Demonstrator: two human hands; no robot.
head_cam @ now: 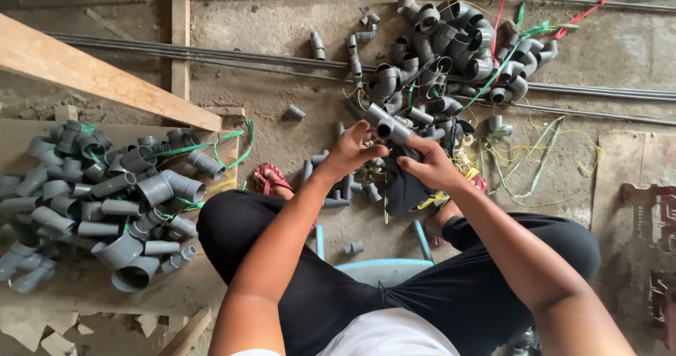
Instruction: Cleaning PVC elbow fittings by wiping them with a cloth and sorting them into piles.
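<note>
1. One view only, from a camera worn on the person's head.
2. It faces steeply down over the lap to the dirt floor (282, 25).
3. It sits close: forearms and knees fill the lower frame.

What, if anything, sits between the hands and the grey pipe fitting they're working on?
Nothing visible does. The left hand and right hand both already grip the grey pipe fitting, held above the floor in front of the pile of fittings.

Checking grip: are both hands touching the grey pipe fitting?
Touching. The head view shows the left hand and right hand both gripping the grey pipe fitting.
</note>
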